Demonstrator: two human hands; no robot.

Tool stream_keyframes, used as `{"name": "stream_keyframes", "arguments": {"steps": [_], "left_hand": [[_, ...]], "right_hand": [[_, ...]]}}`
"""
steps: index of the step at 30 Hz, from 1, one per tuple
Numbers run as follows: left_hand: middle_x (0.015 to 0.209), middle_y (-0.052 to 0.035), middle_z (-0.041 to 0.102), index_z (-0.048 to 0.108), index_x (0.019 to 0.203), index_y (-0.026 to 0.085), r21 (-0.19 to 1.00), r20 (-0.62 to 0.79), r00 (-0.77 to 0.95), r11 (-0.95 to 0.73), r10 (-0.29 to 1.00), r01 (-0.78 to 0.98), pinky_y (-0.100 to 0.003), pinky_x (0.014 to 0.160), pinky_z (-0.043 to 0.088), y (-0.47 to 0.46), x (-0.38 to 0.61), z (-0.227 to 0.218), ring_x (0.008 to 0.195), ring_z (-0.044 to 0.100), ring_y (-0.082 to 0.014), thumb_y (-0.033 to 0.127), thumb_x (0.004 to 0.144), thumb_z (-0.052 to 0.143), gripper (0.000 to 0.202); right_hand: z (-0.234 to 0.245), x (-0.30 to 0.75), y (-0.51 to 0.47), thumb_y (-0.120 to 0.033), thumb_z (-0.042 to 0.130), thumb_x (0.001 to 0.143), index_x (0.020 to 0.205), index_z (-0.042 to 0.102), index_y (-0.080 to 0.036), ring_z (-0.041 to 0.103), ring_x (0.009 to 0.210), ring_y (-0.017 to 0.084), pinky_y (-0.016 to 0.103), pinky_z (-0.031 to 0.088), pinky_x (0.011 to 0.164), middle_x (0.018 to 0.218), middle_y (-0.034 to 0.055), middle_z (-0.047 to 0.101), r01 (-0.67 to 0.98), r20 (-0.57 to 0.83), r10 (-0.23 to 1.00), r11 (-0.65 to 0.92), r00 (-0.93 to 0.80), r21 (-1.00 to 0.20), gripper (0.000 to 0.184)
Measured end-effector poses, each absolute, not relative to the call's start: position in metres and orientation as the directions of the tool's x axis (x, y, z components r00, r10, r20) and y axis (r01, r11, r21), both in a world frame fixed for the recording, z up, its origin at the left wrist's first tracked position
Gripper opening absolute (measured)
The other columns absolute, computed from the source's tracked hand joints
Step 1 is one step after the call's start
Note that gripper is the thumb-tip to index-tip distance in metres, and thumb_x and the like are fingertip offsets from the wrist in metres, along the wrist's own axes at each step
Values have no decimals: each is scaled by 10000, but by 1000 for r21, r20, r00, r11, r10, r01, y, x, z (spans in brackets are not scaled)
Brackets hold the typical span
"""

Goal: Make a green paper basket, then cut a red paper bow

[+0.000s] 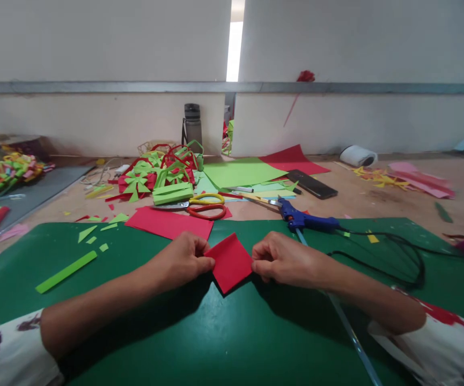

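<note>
Between my two hands is a small red square of paper (232, 264), turned so one corner points toward me and one away. My left hand (185, 256) pinches its left corner between thumb and fingers. At the opposite corner my right hand (278, 258) grips the paper the same way. The square is held just over the green mat (215, 338), and a shadow shows under its lower edge. Behind my left hand lies a red paper strip (171, 222), with scissors (203, 206) with yellow and orange handles just beyond.
A blue glue gun (306, 217) lies behind my right hand, its cord looping right and a clear glue stick (354, 338) running toward me. Green scraps and a green strip (66, 272) lie left. Farther back are folded paper pieces (163, 171), a bottle (192, 124) and a phone (312, 184).
</note>
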State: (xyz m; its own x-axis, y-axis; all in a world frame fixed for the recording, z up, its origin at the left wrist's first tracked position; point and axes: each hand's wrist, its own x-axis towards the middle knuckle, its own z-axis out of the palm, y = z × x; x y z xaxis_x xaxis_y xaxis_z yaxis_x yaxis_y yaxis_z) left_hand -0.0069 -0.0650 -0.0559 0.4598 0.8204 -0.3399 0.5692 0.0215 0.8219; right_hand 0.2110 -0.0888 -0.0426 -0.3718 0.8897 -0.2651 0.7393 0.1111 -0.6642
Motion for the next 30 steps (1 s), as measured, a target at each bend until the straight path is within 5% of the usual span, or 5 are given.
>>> {"name": "stream_keyframes", "arguments": {"steps": [8, 13, 19, 23, 30], "left_hand": [[475, 29, 441, 550, 540, 170, 645, -264, 522, -254, 811, 721, -222, 418, 200, -63, 0, -55, 453, 380, -107, 194, 654, 526, 119], [463, 13, 472, 545, 527, 178, 478, -122, 537, -425, 834, 769, -251, 436, 181, -72, 2, -58, 433, 380, -118, 170, 691, 507, 169], [914, -72, 639, 570, 1071, 203, 252, 208, 718, -746, 664, 617, -294, 666, 337, -80, -12, -76, 782, 532, -204, 264, 857, 486, 238], [961, -50, 615, 564, 1046, 229, 184, 137, 940, -941, 312, 285, -309, 722, 339, -85, -21, -78, 804, 491, -181, 196, 936, 329, 262], [1055, -71, 544, 533, 1120, 237, 245, 20, 948, -921, 317, 302, -385, 822, 360, -91, -24, -65, 909, 460, -233, 336, 875, 432, 282]], "right_hand": [[-39, 214, -101, -98, 425, 869, 838, 659, -158, 542, 794, 160, 266, 378, 689, 901, 72, 640, 614, 158, 709, 683, -687, -395, 244], [-49, 209, -110, -24, 409, 852, 1058, 616, -197, 502, 859, 181, 295, 374, 701, 972, 72, 603, 536, -18, 547, 811, -837, -234, 339], [-54, 213, -108, -78, 399, 886, 1125, 580, -193, 457, 853, 189, 315, 371, 754, 983, 71, 566, 503, -57, 502, 841, -863, -202, 321], [-59, 217, -108, -99, 432, 876, 1154, 555, -210, 453, 887, 202, 335, 374, 783, 1019, 67, 549, 480, -71, 477, 849, -876, -219, 323], [-60, 223, -106, -74, 470, 828, 1230, 498, -222, 431, 966, 225, 375, 368, 851, 1093, 70, 522, 452, -74, 448, 858, -891, -243, 430]]}}
